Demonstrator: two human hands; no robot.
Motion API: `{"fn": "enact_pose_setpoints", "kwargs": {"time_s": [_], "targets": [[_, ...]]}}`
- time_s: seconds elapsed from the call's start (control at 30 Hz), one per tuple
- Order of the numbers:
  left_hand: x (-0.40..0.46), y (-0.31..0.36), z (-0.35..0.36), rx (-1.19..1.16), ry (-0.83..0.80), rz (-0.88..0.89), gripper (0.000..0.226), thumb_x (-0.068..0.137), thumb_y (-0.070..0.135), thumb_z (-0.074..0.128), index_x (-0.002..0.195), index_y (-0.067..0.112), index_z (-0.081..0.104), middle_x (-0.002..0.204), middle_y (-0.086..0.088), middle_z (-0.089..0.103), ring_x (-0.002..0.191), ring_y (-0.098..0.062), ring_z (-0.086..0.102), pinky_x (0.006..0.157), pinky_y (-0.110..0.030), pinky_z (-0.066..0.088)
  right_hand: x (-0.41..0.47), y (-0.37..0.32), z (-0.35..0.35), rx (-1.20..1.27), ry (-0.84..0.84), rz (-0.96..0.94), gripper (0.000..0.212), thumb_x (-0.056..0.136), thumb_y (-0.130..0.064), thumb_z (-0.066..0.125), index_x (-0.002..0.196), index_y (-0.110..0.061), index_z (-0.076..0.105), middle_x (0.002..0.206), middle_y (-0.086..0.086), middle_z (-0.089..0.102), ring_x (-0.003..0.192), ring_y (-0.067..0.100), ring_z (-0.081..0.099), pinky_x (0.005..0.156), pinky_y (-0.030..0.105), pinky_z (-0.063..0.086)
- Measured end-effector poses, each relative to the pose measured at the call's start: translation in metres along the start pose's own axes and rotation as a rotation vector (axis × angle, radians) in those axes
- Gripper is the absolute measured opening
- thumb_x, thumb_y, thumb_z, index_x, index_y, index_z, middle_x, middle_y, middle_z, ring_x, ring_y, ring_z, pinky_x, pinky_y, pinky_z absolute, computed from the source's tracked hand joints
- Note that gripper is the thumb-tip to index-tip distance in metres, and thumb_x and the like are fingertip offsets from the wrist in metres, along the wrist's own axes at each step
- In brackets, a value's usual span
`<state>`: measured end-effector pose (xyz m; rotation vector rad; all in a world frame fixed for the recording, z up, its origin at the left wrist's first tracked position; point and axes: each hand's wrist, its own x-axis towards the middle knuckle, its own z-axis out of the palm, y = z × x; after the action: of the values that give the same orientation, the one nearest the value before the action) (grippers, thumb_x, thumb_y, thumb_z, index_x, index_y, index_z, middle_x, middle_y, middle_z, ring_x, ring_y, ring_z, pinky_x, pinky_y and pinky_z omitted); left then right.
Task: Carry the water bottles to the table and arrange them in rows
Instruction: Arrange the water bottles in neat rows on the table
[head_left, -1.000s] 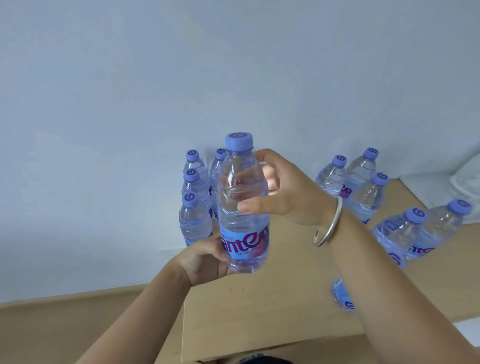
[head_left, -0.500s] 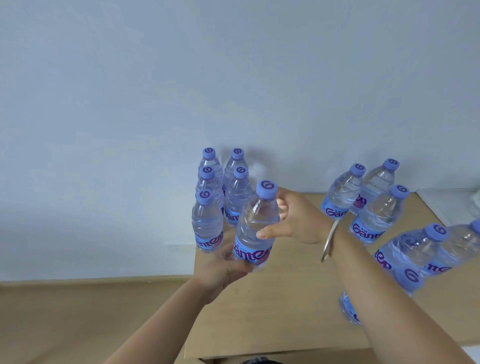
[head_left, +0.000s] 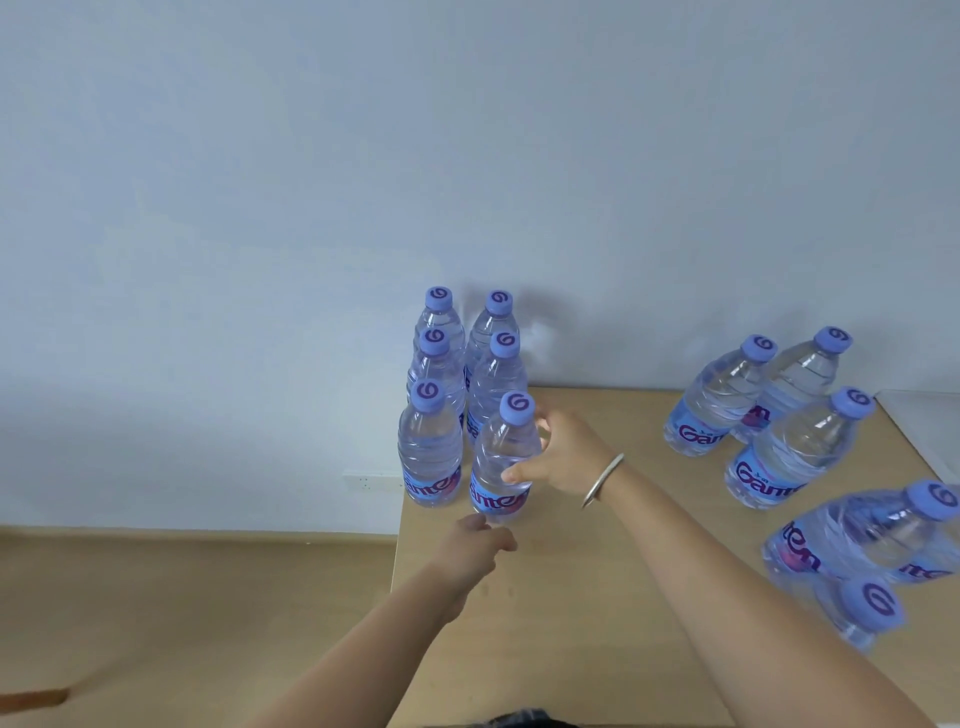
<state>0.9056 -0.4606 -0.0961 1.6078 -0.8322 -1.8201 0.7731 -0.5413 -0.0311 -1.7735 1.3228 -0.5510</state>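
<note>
1. Landmark: light wooden table, pushed against pale blue-grey wall.
2. Front-right bottle, clear plastic w/ purple cap and blue label, stands upright on table near its left edge, base on the wood.
3. Right hand wraps this bottle's mid body: thumb across the near side, fingers curled round the far side. Firm hold, not slack. Silver bangle on that wrist.
4. Left hand sits just in front of the bottle's base, above table's left edge; fingers loosely bent, nothing in them. Fingertips very near the label; contact – can't tell.
5. Left cluster = five more identical clear bottles, upright, touching or nearly so; w/ the held one they make 2 columns × 3 at table's left rear corner.
6. Right group: three same-type bottles upright near table's rear right, well apart from cluster.
7. Near right edge of table: more bottles, blurred; count and pose unclear.
8. White wall socket low on wall, left of table.
</note>
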Motion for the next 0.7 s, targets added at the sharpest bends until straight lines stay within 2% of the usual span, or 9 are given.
{"fn": "enact_pose_setpoints", "kwargs": {"time_s": [0.07, 0.13, 0.2, 0.3, 0.4, 0.6, 0.7], "targets": [[0.002, 0.002, 0.002, -0.062, -0.008, -0.018, 0.016, 0.068, 0.010, 0.061, 0.080, 0.013, 0.050, 0.095, -0.008, 0.043, 0.093, -0.020, 0.044, 0.098, -0.034, 0.039, 0.006, 0.002, 0.002, 0.001, 0.002, -0.009, 0.049, 0.061, -0.009, 0.080, 0.106, -0.018, 0.062, 0.100, -0.003, 0.066, 0.089, 0.010, 0.060, 0.071, 0.007, 0.044], [0.006, 0.003, 0.003, -0.103, -0.002, -0.027, 0.017, 0.064, 0.011, 0.059, 0.077, 0.014, 0.048, 0.093, -0.007, 0.042, 0.092, -0.019, 0.043, 0.100, -0.034, 0.038, 0.012, 0.004, 0.005, -0.007, 0.011, -0.030, 0.055, 0.060, -0.010, 0.081, 0.109, -0.022, 0.060, 0.109, -0.002, 0.061, 0.098, 0.012, 0.058, 0.079, 0.014, 0.044], [0.011, 0.006, 0.002, -0.150, 0.007, -0.039, 0.015, 0.067, 0.008, 0.059, 0.074, 0.014, 0.047, 0.085, -0.003, 0.043, 0.086, -0.017, 0.045, 0.101, -0.035, 0.038, 0.018, 0.006, 0.007, -0.023, 0.026, -0.051, 0.061, 0.059, -0.011, 0.082, 0.113, -0.024, 0.059, 0.110, -0.005, 0.053, 0.101, 0.011, 0.053, 0.084, 0.019, 0.042], [0.021, 0.009, -0.002, -0.193, 0.017, -0.067, 0.019, 0.082, -0.002, 0.052, 0.071, 0.013, 0.050, 0.078, -0.003, 0.047, 0.082, -0.015, 0.047, 0.091, -0.032, 0.041, 0.026, 0.009, 0.006, -0.033, 0.021, -0.061, 0.063, 0.058, -0.011, 0.082, 0.115, -0.023, 0.060, 0.109, -0.005, 0.047, 0.102, 0.011, 0.051, 0.084, 0.021, 0.043], [0.027, 0.010, -0.002, -0.202, 0.023, -0.085, 0.016, 0.083, -0.002, 0.052, 0.074, 0.012, 0.053, 0.082, -0.004, 0.050, 0.090, -0.017, 0.049, 0.087, -0.031, 0.041, 0.027, 0.013, 0.006, -0.015, 0.002, -0.053, 0.065, 0.060, -0.011, 0.082, 0.119, -0.023, 0.058, 0.115, -0.005, 0.046, 0.105, 0.011, 0.051, 0.085, 0.022, 0.043], [0.026, 0.008, 0.000, -0.177, 0.021, -0.090, 0.014, 0.082, -0.002, 0.053, 0.077, 0.011, 0.053, 0.083, -0.004, 0.050, 0.090, -0.017, 0.050, 0.087, -0.031, 0.042, 0.022, 0.014, 0.004, 0.013, -0.013, -0.047, 0.066, 0.063, -0.010, 0.080, 0.121, -0.024, 0.054, 0.119, -0.005, 0.045, 0.109, 0.012, 0.050, 0.092, 0.027, 0.045], [0.025, 0.006, -0.002, -0.161, 0.002, -0.085, 0.015, 0.083, -0.002, 0.052, 0.077, 0.011, 0.052, 0.084, -0.004, 0.050, 0.094, -0.019, 0.050, 0.091, -0.032, 0.042, 0.017, 0.014, 0.007, 0.059, -0.002, -0.035, 0.076, 0.064, -0.010, 0.079, 0.130, -0.026, 0.046, 0.122, -0.007, 0.053, 0.110, 0.010, 0.052, 0.090, 0.018, 0.043]]}}
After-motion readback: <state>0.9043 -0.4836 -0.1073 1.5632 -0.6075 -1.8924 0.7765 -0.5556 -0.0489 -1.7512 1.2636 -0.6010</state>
